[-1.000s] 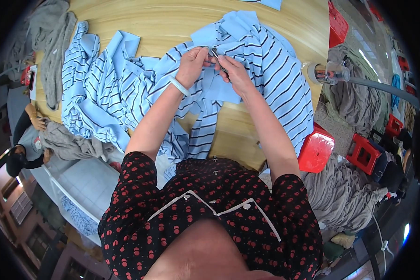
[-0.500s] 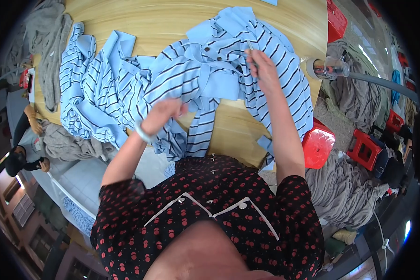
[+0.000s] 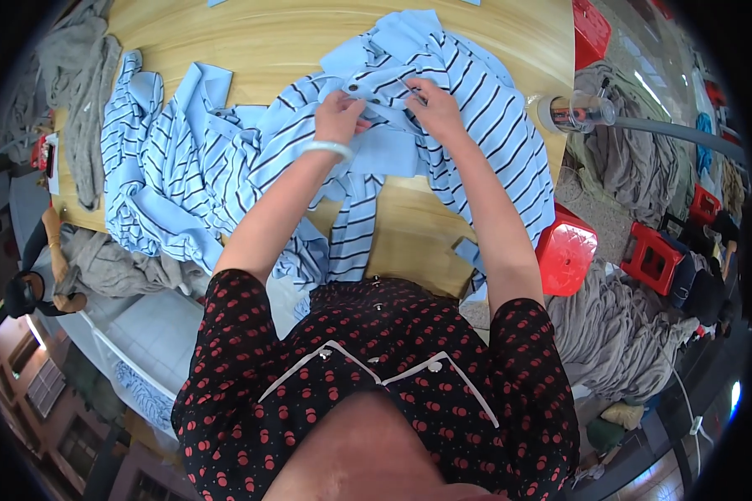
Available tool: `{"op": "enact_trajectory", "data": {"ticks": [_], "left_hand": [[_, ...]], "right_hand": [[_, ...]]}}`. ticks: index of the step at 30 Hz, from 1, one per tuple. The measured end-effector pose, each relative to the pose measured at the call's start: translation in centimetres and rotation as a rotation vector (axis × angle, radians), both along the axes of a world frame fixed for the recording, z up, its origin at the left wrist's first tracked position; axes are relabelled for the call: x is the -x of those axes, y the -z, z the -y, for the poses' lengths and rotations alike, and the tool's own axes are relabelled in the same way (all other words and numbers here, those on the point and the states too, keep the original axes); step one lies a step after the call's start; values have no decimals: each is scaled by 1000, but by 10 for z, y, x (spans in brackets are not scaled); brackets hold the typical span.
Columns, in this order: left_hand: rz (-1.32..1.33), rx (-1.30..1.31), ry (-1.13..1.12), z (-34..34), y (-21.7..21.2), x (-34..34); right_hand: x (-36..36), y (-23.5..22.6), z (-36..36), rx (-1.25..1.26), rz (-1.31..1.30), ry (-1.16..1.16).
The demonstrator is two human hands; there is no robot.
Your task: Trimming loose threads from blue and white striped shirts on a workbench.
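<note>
Striped blue shirt (image 3: 476, 108) on table (image 3: 251, 37) is gripped at its placket by left hand (image 3: 339, 115) and right hand (image 3: 436, 107).

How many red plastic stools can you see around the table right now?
4, maybe more hidden. One red stool by the table's near right corner, another just right of it, one at the table's far right corner, and one farther right among grey garments.

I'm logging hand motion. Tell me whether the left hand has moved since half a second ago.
Yes. The left hand has moved up the table, away from its near edge, to grip the striped shirt beside the right hand.
</note>
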State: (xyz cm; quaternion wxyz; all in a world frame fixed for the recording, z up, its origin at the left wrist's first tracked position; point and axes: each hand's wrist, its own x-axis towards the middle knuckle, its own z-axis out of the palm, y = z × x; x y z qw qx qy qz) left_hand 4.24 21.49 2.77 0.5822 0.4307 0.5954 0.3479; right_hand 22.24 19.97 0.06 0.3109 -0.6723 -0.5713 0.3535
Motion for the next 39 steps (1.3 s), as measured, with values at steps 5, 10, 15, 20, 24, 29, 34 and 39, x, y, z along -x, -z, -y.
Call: {"op": "enact_trajectory", "data": {"ticks": [5,10,15,20,24,29,34,39], "left_hand": [[21,346,123,-28,-8,-15],[-126,145,251,-50,-28,-17],[-49,125,311,-66,-36,-21],[228,297,239,-72,-30,-32],[197,269,196,-77,-19,-39],[313,376,392,-63,-19,-54],[137,269,587,-30,12,-55],[-227,-248,580,21,16,-45]], "right_hand": [[-14,-24,-6,209,-608,64],[-28,-35,-6,314,-819,111],[-26,-31,-13,318,-848,93],[-18,-17,-2,42,-511,157],[-22,-13,10,33,-452,103],[-43,-20,15,277,-828,258],[-42,-19,15,279,-842,241],[-33,-21,18,240,-723,200]]}}
